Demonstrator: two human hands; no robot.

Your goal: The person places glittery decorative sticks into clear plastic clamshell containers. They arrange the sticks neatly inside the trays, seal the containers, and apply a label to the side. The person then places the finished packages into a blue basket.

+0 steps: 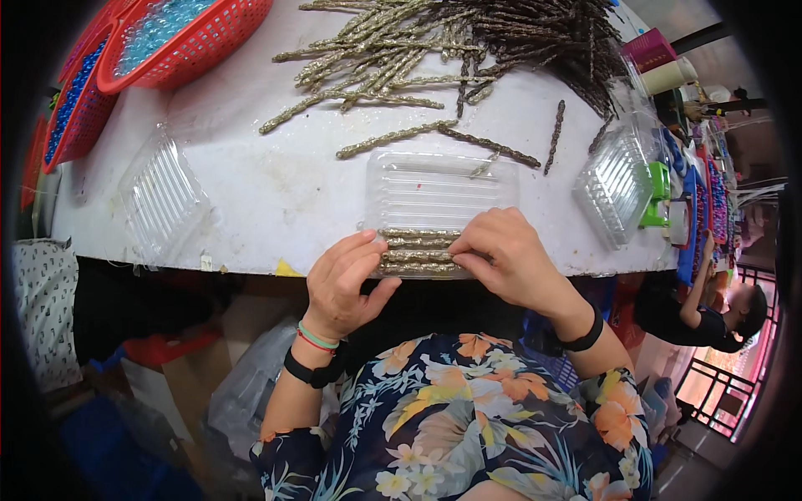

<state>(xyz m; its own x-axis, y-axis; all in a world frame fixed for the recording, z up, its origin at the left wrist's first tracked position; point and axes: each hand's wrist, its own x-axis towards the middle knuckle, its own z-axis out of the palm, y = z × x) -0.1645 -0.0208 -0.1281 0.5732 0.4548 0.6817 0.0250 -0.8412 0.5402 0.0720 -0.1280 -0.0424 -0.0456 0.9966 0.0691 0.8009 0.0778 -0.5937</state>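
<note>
Before me, near the table's front edge, lies a clear plastic tray [438, 194] with ridged slots. Several gold glittery bead sticks [416, 255] lie side by side across its near part. My left hand [351, 282] rests at their left ends, fingertips at the tray's side and thumb apart. The thumb and fingertips of my right hand [504, 260] pinch the right end of one gold stick in the tray. Beyond the tray are a loose gold stick [395, 139], a dark brown stick [492, 145] and a short pale piece [484, 166].
Piles of gold sticks [376, 56] and dark sticks [539, 31] lie at the back. Ridged clear trays stand left [164, 194] and right [617, 188]. Red baskets [207, 53] of beads are at upper left. A green tape dispenser [656, 194] and another person [695, 307] are at right.
</note>
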